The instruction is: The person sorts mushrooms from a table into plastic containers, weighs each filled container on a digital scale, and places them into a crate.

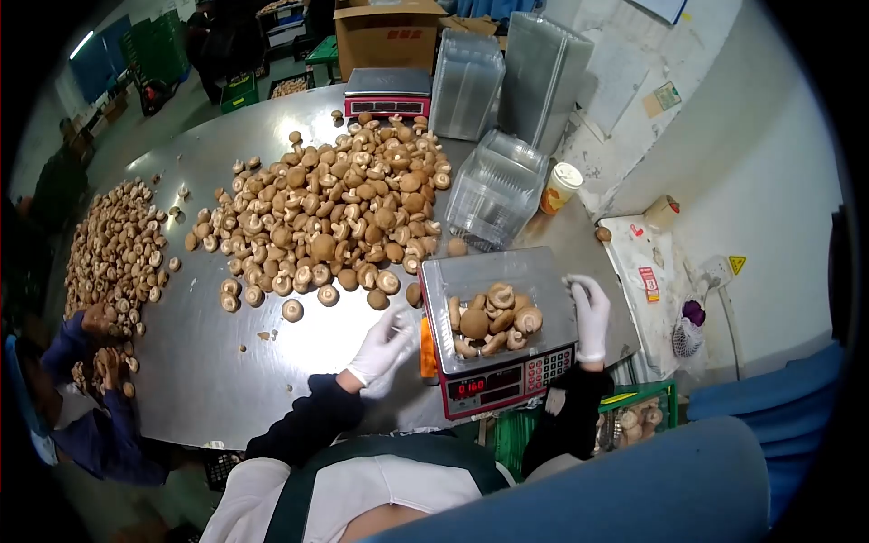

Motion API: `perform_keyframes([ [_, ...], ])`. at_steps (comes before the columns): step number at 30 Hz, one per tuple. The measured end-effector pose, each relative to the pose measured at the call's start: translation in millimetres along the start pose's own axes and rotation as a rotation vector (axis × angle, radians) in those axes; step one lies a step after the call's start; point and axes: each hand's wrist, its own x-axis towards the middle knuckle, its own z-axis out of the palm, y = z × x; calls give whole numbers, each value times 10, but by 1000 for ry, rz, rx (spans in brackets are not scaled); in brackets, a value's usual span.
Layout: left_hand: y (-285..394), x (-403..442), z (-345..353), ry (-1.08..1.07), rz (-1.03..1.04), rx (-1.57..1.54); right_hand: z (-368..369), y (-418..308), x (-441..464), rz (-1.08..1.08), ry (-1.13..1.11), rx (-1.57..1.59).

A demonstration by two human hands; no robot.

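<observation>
A red digital scale (507, 391) with lit red digits stands in front of me. On its metal plate lies a clear plastic tray (554, 288) holding several brown shiitake mushrooms (496, 319). My left hand (382, 348), in a white glove, hovers left of the scale, fingers loosely stretched and nothing visible in them. Beside the tray's right edge is my right hand (590, 317), also gloved, its fingers apart and slightly bent. Whether it touches the tray, I cannot tell. A large pile of shiitake mushrooms (335, 204) spreads over the steel table (204, 362) beyond my left hand.
Stacked clear trays (498, 190) and a paper cup (561, 187) stand behind the scale. A second scale (387, 90) and a cardboard box (387, 41) are at the back. At left, a co-worker's hands (101, 339) are at another mushroom pile (118, 249). A green crate (668, 398) sits lower right.
</observation>
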Motion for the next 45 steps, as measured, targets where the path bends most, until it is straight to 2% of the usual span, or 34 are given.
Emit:
perform_keyframes([
  [2,169,-44,251,-83,-117,-89,161,159,317,-61,-87,38],
  [4,128,6,420,-134,-181,-6,305,225,549,92,-181,-63],
  [6,53,84,540,-143,-190,9,437,645,742,193,-264,-233],
  [7,27,114,578,-150,-219,-27,494,555,735,287,-375,-272],
  [8,4,147,598,-159,-245,-63,532,886,808,200,-415,-242],
  [10,-15,159,606,-171,-140,-211,555,471,623,342,-408,286],
  [12,-40,128,531,-162,-177,-239,465,463,494,200,-404,503],
  [16,19,52,401,-155,-244,-278,129,350,100,157,-502,408],
  [18,-172,94,386,-273,-100,-370,55,314,-83,268,-502,514],
  [19,-228,139,367,-257,-14,-217,61,249,-176,267,-430,471],
  [20,-283,185,298,-240,-9,-221,30,163,-268,264,-356,426],
  [22,-190,273,121,93,178,237,-40,55,-397,269,-216,370],
  [23,-54,273,32,270,89,295,-89,87,-440,209,-211,482],
  [24,-284,434,-128,382,177,546,-127,113,-476,205,-204,477],
  [26,-450,566,-324,458,224,1014,-230,177,-553,183,-114,479],
  [28,-706,600,-461,426,242,1070,-263,80,-618,207,-94,453],
  [30,-972,724,-603,370,206,998,-279,80,-678,179,-79,375],
  [31,-901,679,-606,374,193,849,-297,74,-711,179,-81,307],
  [32,-838,656,-546,454,246,822,-324,130,-746,184,-77,289],
  [34,-337,547,-252,456,277,323,-337,128,-822,194,-61,299],
  [35,-350,610,-218,445,492,581,-318,138,-843,197,-47,303],
  [36,-56,556,-49,368,619,516,-281,127,-833,200,-16,225],
  [38,316,500,256,204,600,427,-135,119,-777,157,20,121],
  [41,573,637,546,19,724,648,166,111,-722,-25,-47,-281],
  [42,597,681,629,-18,731,717,259,183,-696,-163,-26,-494],
  [45,408,802,791,-128,658,1060,465,118,-665,-206,19,-786],
])
